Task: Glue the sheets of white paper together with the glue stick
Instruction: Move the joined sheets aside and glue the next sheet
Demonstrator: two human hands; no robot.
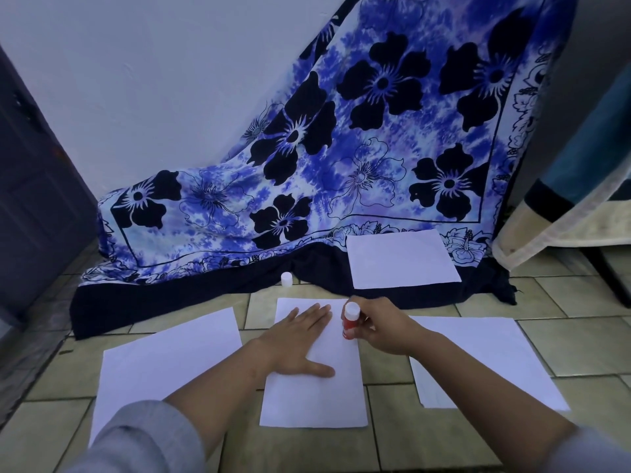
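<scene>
A white sheet (314,397) lies on the tiled floor straight in front of me. My left hand (300,339) presses flat on it, fingers spread. My right hand (379,327) grips a red glue stick (350,322), held upright with its lower end on the sheet's right edge. The glue stick's white cap (286,279) stands on the floor beyond the sheet. More white sheets lie to the left (160,367), to the right (485,360) and at the back on the cloth (399,257).
A blue flowered cloth (341,158) hangs down the wall and spreads over the floor behind the sheets. A dark door (34,186) is at the left. A mattress corner (560,230) juts in at the right.
</scene>
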